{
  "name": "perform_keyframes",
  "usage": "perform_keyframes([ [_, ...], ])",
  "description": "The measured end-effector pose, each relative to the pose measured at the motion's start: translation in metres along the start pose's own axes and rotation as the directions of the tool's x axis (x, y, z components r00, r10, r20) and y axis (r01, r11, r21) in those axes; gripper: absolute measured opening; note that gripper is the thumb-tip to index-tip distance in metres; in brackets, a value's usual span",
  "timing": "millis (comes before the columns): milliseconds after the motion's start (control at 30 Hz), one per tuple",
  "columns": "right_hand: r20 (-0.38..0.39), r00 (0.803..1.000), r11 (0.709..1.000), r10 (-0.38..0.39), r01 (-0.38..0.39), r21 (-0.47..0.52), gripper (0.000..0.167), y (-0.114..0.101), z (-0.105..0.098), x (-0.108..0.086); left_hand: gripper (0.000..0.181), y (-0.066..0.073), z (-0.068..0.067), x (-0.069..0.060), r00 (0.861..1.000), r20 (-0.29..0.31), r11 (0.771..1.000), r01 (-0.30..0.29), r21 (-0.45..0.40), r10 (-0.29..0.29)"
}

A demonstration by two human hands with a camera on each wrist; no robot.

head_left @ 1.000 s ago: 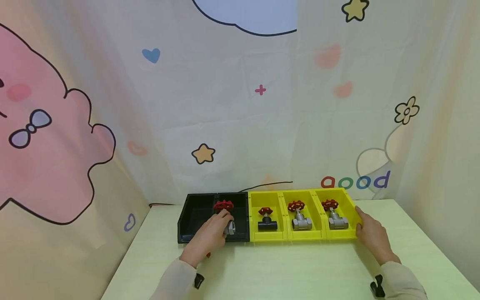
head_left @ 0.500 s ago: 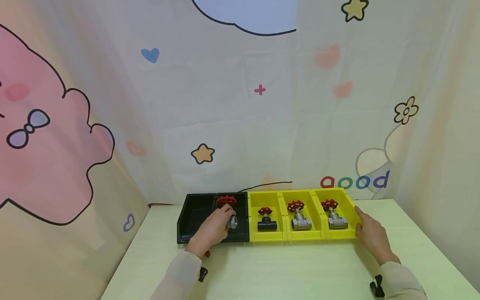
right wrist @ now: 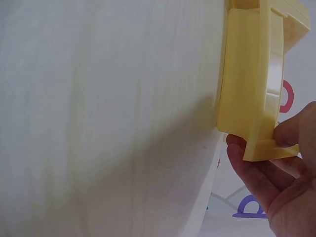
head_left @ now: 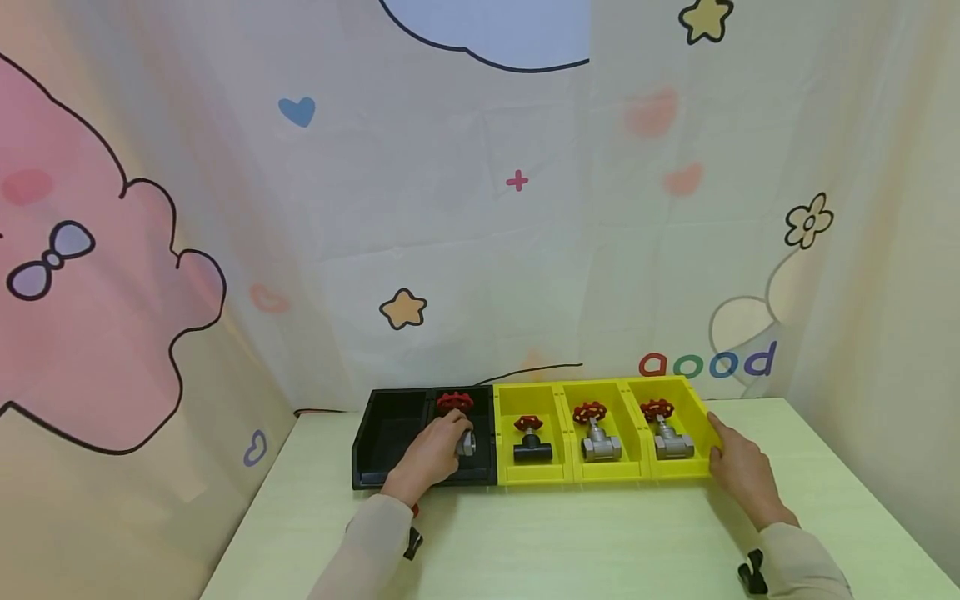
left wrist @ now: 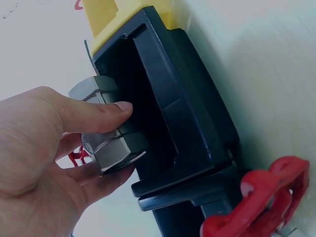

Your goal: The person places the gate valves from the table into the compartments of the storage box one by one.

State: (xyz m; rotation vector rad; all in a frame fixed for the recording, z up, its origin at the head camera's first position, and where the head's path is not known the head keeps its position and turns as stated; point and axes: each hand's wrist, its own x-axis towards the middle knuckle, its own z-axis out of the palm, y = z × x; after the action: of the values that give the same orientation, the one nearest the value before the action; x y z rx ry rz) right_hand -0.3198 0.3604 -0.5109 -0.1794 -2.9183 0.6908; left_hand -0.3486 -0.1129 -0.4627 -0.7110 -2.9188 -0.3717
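Note:
My left hand [head_left: 429, 452] grips the grey metal body of a gate valve [left wrist: 111, 143], thumb on one side and fingers on the other. The red handwheel [head_left: 454, 402] of this valve points to the back. The valve is at the right-hand black bin [left wrist: 173, 98]; whether it touches the bin floor I cannot tell. At the far right, my right hand [head_left: 744, 471] pinches the side wall of the end yellow bin [right wrist: 247, 74], with the thumb inside and the fingers outside. Inside that bin sits a metal valve with a red wheel [head_left: 673, 442].
The middle yellow bin holds another metal valve [head_left: 602, 446]; the left yellow bin has a black-bodied valve [head_left: 532, 448]. A left black bin [head_left: 390, 433] ends the row. Another red handwheel [left wrist: 256, 202] lies on the table before the black bins, mostly behind my left forearm.
My left hand has moved slightly right and back with the gate valve, whose red handwheel now sits farther back in the black bin. The right hand keeps its hold on the yellow bin.

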Motion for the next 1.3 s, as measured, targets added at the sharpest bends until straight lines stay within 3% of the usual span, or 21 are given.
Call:
perform_keyframes([
  [533,-0.012,1.0,1.0,-0.013,0.013,-0.002,0.065,0.0,-0.001,0.0,0.05,-0.004,0.015,0.013,0.999,0.024,0.999,0.047,-0.02,-0.046],
  [767,-0.006,1.0,1.0,-0.005,0.005,0.002,0.066,-0.001,0.0,-0.001,0.049,-0.006,0.022,0.017,0.999,0.039,1.0,0.023,-0.014,-0.022],
  [1300,-0.034,0.999,0.999,-0.032,0.032,-0.008,0.065,0.001,0.001,-0.002,0.046,-0.005,0.028,0.023,0.994,0.093,0.997,0.06,-0.04,-0.056],
])
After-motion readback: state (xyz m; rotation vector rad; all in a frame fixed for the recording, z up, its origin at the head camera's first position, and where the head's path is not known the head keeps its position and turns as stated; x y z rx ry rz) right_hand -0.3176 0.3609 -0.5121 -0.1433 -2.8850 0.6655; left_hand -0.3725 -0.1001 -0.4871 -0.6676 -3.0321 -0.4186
